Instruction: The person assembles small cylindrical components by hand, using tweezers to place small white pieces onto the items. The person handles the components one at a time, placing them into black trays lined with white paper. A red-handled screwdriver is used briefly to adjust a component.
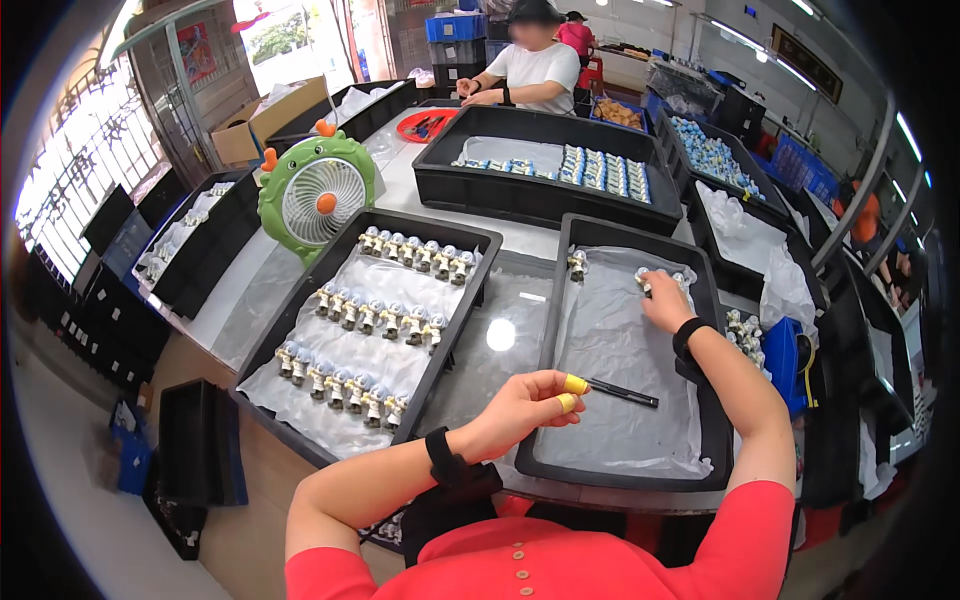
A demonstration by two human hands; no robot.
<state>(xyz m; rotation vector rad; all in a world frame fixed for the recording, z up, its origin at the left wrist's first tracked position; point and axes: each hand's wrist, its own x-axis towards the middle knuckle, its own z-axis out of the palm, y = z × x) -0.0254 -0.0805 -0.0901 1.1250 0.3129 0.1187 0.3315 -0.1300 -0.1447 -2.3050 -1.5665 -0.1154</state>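
My left hand [535, 408], with yellow tape round its thumb and forefinger, is closed over the near left part of a black tray [545, 452]. A slim black pen [625, 394] shows just beyond its fingertips. Whether those fingers touch it, or pinch something small, I cannot tell. My right hand [664, 303] is at the far right of the same tray, its fingers closed on a small figurine [642, 280]. More figurines stand behind that hand, partly hidden. One figurine [577, 264] stands alone in the far left corner on the thin white liner [625, 345].
Left of me, another black tray [409, 425] holds three rows of figurines. A green fan [322, 197] stands behind it. Ahead is a tray [430, 185] of blue-and-white pieces, with a person [540, 65] working beyond. Loose figurines [745, 335] and a blue container [785, 365] are near my right arm.
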